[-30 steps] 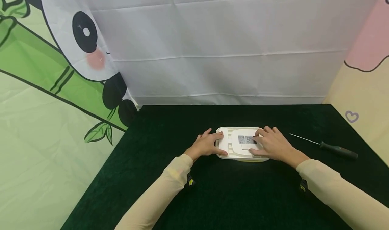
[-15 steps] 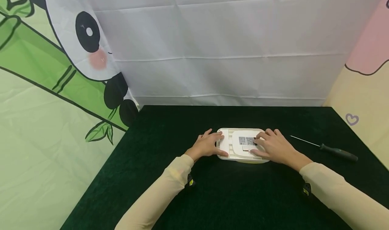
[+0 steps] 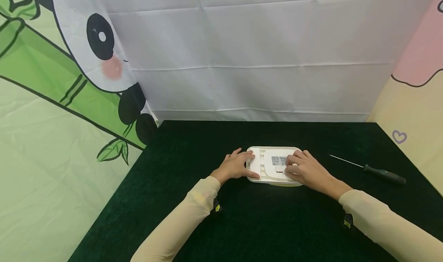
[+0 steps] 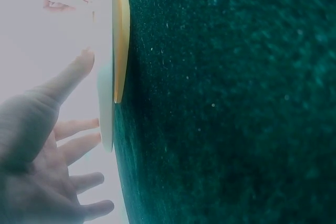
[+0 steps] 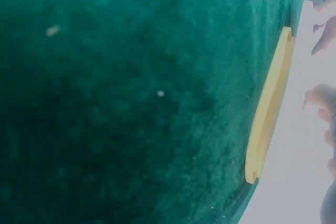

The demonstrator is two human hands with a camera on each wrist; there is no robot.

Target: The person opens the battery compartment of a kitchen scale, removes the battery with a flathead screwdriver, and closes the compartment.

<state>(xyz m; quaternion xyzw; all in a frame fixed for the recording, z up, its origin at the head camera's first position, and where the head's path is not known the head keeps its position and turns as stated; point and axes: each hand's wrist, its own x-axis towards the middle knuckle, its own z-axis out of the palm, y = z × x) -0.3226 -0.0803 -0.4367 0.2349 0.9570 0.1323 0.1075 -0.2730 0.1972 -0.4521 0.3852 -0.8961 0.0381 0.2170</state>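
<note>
A white rounded plastic device (image 3: 268, 179) lies flat on the dark green cloth, its face with a grey printed label (image 3: 278, 161) turned up. Beneath its near edge a yellow part (image 5: 270, 108) sticks out, clearest in the wrist views. My left hand (image 3: 236, 166) rests on the device's left end, thumb and fingers spread and fairly straight. At the device's right side, the fingers of my right hand (image 3: 308, 173) are bent. Thumb and fingertips meet beside a small rectangular cover (image 3: 279, 169), pinching a small thin piece mostly hidden by the fingers.
A screwdriver (image 3: 384, 174) with a dark handle lies to the right, its thin shaft pointing left and away. Behind the table (image 3: 207, 139) hangs a white curtain (image 3: 214, 62), with printed cloth at both sides.
My right hand's fingers have drawn in from a wider spread, and thumb and fingertips have come together by the small cover. The left hand stays put.
</note>
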